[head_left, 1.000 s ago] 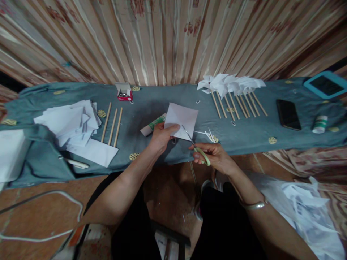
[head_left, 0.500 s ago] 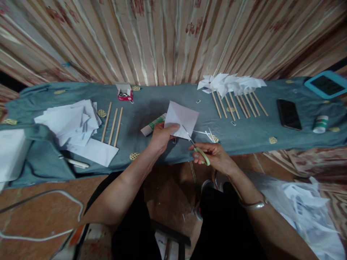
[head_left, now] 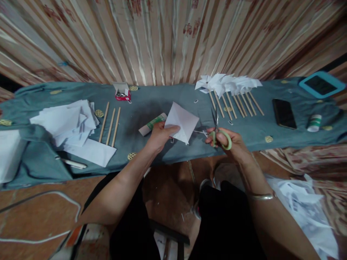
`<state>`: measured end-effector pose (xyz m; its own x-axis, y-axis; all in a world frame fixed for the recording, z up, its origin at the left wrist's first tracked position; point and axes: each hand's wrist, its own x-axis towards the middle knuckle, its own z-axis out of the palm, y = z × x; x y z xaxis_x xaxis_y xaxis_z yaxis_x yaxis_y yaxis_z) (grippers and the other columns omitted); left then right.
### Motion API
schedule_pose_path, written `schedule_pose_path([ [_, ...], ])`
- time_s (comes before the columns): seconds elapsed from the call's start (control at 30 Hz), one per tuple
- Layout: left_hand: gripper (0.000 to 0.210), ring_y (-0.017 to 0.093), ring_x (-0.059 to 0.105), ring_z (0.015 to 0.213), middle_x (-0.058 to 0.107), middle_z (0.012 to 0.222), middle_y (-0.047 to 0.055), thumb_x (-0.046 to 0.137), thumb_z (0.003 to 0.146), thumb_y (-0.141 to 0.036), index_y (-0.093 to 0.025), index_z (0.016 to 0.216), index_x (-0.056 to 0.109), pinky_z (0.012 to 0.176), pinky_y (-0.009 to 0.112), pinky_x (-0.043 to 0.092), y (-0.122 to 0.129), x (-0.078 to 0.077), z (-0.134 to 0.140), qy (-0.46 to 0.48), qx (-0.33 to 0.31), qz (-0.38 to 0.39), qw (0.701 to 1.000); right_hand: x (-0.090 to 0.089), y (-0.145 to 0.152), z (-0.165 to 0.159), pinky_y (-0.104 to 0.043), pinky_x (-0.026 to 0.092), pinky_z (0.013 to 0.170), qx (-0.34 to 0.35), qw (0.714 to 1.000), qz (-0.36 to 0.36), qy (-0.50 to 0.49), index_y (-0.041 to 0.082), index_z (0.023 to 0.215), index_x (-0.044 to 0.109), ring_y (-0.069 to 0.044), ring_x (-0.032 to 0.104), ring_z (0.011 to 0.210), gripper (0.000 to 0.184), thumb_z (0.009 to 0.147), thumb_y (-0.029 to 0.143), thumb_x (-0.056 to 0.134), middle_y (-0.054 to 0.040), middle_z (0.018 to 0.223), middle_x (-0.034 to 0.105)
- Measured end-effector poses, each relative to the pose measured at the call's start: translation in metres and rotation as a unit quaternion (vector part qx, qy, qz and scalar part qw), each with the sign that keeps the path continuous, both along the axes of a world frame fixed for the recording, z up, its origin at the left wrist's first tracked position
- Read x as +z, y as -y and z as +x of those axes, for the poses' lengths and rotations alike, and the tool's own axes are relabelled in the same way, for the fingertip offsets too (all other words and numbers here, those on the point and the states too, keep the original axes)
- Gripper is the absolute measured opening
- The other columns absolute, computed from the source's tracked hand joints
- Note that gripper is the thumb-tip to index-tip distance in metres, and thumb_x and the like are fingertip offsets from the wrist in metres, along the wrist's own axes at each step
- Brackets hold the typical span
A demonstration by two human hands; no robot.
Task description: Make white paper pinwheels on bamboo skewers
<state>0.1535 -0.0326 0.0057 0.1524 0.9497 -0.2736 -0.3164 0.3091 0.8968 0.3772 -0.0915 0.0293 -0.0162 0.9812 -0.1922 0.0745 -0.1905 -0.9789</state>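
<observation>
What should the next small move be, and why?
Probably turn the paper square in the left hand to present another corner: its near corner looks cut, and the right hand holds the scissors clear of it.

The scene is dim and muted, with a soft shadow spreading over the bench (head_left: 169,94) to the left of the white paper sheet (head_left: 182,121), suggesting light from the right. Pale sheen streaks the curtain (head_left: 162,39); the bracelet (head_left: 262,196) glints. Black trousers (head_left: 225,224) lose nearly all detail. Wide-angle distortion fans the curtain folds outward, and the outer edges look soft.
</observation>
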Motion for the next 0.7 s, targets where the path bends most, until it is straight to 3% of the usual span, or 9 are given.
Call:
schedule_pose_path([
  [0.13, 0.013, 0.011, 0.05, 0.048, 0.061, 0.053, -0.002, 0.076, 0.054, -0.023, -0.014, 0.058, 0.067, 0.047, 0.022, 0.037, 0.008, -0.003, 0.004, -0.09, -0.087, 0.041, 0.991, 0.001, -0.005, -0.01, -0.025, 0.045, 0.056, -0.049, 0.999, 0.018, 0.012, 0.022, 0.093, 0.068, -0.012, 0.056, 0.06, 0.052, 0.056, 0.057, 0.081, 0.0009, 0.071, 0.066],
  [0.27, 0.012, 0.012, 0.053, 0.052, 0.063, 0.057, -0.002, 0.076, 0.056, -0.021, -0.014, 0.064, 0.072, 0.05, 0.021, 0.038, 0.012, -0.002, 0.006, -0.151, -0.153, 0.089, 0.972, 0.001, -0.009, -0.021, -0.024, 0.043, 0.053, -0.051, 0.999, 0.001, -0.002, 0.022, 0.089, 0.065, -0.01, 0.052, 0.056, 0.049, 0.053, 0.048, 0.085, 0.0045, 0.066, 0.062],
  [0.4, 0.039, 0.015, 0.062, 0.066, 0.072, 0.077, 0.001, 0.08, 0.052, -0.019, -0.015, 0.09, 0.073, 0.061, 0.024, 0.047, 0.008, -0.001, 0.007, -0.091, -0.1, 0.092, 0.987, 0.0, -0.013, -0.025, -0.022, 0.042, 0.05, -0.062, 0.997, -0.016, -0.036, 0.021, 0.084, 0.062, -0.008, 0.049, 0.051, 0.05, 0.048, 0.044, 0.087, 0.0072, 0.06, 0.059],
  [0.5, 0.054, 0.016, 0.064, 0.07, 0.073, 0.081, 0.002, 0.083, 0.05, -0.021, -0.015, 0.101, 0.07, 0.066, 0.026, 0.05, 0.007, -0.001, 0.009, -0.026, -0.042, 0.053, 0.997, 0.0, -0.016, -0.028, -0.021, 0.044, 0.05, -0.104, 0.992, -0.009, -0.069, 0.021, 0.082, 0.061, -0.008, 0.051, 0.05, 0.051, 0.043, 0.041, 0.089, 0.0077, 0.06, 0.062],
  [0.7, 0.032, 0.014, 0.062, 0.065, 0.072, 0.072, 0.005, 0.085, 0.052, -0.031, -0.012, 0.075, 0.073, 0.066, 0.027, 0.049, 0.019, 0.0, 0.016, 0.001, -0.099, -0.028, 0.995, -0.003, -0.022, -0.036, -0.022, 0.046, 0.05, -0.178, 0.977, 0.022, -0.118, 0.021, 0.078, 0.061, -0.009, 0.055, 0.049, 0.053, 0.036, 0.032, 0.09, 0.0097, 0.056, 0.063],
])
